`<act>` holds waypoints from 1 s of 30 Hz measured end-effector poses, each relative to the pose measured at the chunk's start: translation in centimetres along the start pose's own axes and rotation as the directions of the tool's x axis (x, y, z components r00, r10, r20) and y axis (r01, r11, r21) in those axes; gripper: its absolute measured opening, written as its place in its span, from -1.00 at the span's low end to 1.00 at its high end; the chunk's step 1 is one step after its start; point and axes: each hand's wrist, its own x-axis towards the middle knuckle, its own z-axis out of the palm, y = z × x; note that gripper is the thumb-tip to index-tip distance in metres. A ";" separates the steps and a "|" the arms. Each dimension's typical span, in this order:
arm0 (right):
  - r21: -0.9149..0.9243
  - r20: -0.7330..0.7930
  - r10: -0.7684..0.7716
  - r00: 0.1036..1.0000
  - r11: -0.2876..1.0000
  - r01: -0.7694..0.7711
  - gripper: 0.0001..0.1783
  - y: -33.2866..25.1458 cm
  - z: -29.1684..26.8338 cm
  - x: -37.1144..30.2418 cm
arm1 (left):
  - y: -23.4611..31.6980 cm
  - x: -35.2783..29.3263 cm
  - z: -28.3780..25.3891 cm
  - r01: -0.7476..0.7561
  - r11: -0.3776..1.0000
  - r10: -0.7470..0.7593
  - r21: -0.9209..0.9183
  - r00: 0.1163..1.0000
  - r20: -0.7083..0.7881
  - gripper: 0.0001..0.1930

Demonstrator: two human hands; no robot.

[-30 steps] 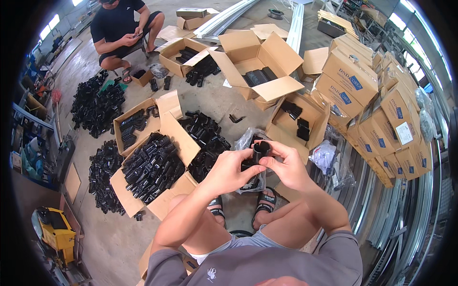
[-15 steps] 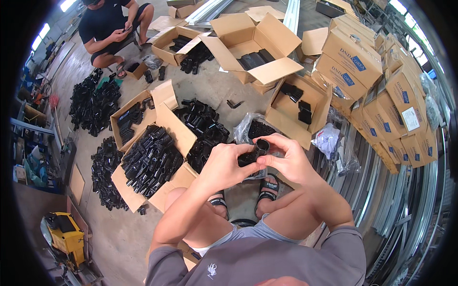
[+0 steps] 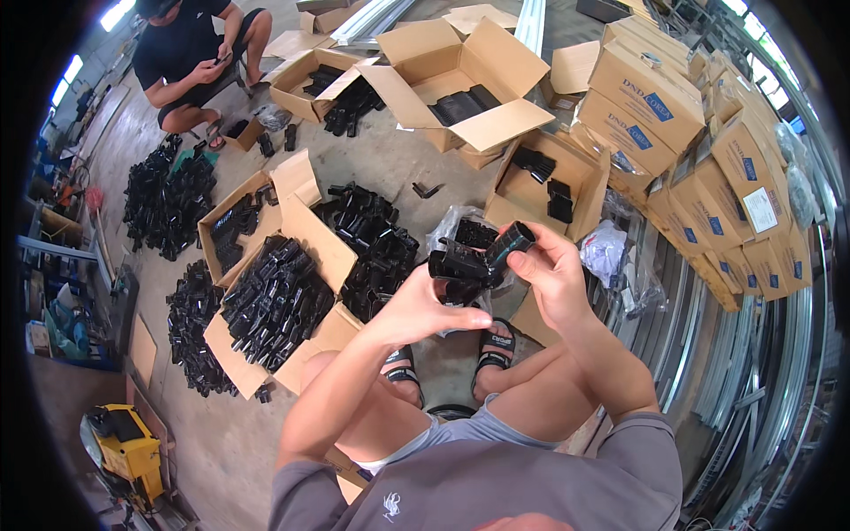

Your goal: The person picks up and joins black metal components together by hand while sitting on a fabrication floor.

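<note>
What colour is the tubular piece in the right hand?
The tubular piece is shiny black, seen best in the head view.

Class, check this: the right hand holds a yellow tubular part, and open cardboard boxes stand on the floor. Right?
No: the head view shows the tubular part in the right hand is black, not yellow. Open cardboard boxes do stand on the floor.

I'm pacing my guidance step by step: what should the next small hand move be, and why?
Probably bring the left hand's thumb up onto the black fitting to steady it: the right hand grips its tubular end, while the left thumb stretches out below it in the view, not wrapped over it. Whether the other left fingers, mostly hidden, touch it, I cannot tell.
</note>
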 end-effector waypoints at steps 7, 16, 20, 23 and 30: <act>0.026 0.013 -0.043 0.999 0.999 0.043 -0.58 1.2 0.5 -0.1 | 0.5 0.1 0.6 -0.020 0.911 0.052 0.412 0.996 -0.066 -0.67; 0.028 0.038 0.000 0.999 1.000 -0.001 -0.57 2.1 0.7 0.6 | 0.4 -0.6 0.3 0.001 0.846 0.079 0.533 0.989 -0.127 -0.65; 0.033 0.093 0.077 0.993 0.996 -0.081 -0.57 2.7 -0.3 1.7 | 0.5 -0.8 -0.9 -0.060 0.701 0.186 0.710 0.977 -0.101 -0.49; 0.000 0.163 0.180 0.970 0.983 -0.182 -0.57 2.8 -0.7 2.2 | 0.8 -0.8 -2.0 0.056 0.461 0.106 0.886 0.987 -0.117 -0.43; -0.141 0.242 0.276 0.930 0.959 -0.248 -0.52 4.6 -2.0 3.9 | 0.0 -1.3 -3.3 0.007 0.336 0.269 0.942 0.958 -0.103 -0.48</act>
